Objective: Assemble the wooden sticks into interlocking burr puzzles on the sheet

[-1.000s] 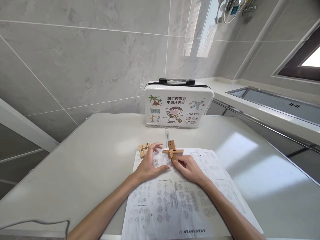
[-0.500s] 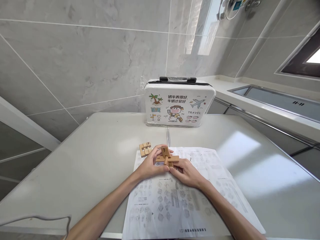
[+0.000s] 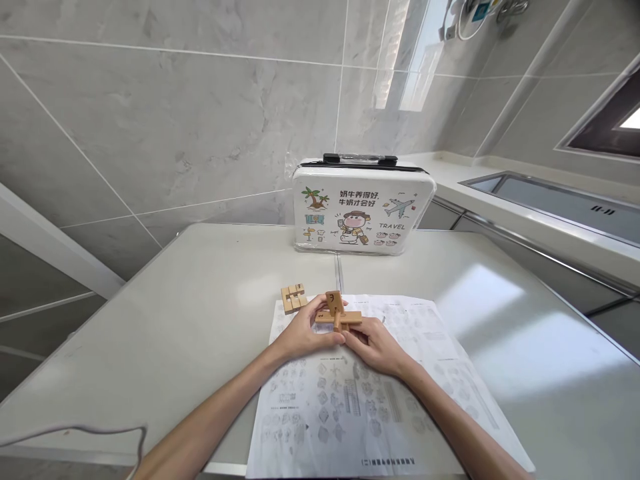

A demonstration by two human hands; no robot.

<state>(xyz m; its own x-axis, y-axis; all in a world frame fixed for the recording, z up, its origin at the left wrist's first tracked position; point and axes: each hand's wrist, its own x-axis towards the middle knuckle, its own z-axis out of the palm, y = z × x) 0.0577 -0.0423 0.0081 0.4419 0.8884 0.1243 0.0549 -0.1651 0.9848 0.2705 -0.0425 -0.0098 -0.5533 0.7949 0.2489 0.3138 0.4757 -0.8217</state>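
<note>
Several interlocked wooden puzzle pieces [image 3: 334, 303] form a cross shape, with dark marks on their faces, held just above the paper. My left hand [image 3: 309, 331] grips the assembly from the left, its thumb along the near side. From the right, my right hand [image 3: 374, 341] holds the same assembly, fingers partly hidden behind it. Just beyond my left hand, notched wooden pieces [image 3: 293, 298] lie side by side on the table. Beneath both hands spreads a printed instruction sheet [image 3: 400, 440] covered with small diagrams.
A white cartoon-printed case [image 3: 363, 213] in clear plastic stands at the back of the white table [image 3: 190, 313], near the tiled wall [image 3: 175, 120]. A counter with a sink [image 3: 560, 200] runs along the right. A grey cord [image 3: 75, 430] is at the lower left.
The held wooden assembly has turned slightly, its upright piece now leaning a little to the left. Both hands keep hold of it. The whole view has shifted slightly.
</note>
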